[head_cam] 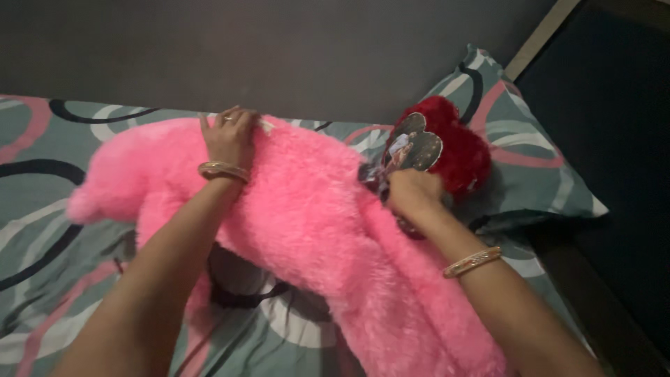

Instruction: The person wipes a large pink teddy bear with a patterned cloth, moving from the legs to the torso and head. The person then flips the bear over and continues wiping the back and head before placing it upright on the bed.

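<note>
A large fluffy pink plush toy (307, 209) lies across the bed. My left hand (229, 136), with a ring and a gold bangle, grips the plush's upper edge near the wall. My right hand (412, 194), also with a gold bangle on the wrist, is closed on the plush's right side, next to a red furry heart cushion (453, 150) that has a grey heart-shaped patch on its front. The fingers of the right hand are partly hidden in the fur.
The bedsheet (42, 188) is grey-green with pink, white and black loops. A matching pillow (530, 160) lies under the red heart at the right. A dark wall (279, 49) runs behind the bed; a dark floor area (614, 139) lies to the right.
</note>
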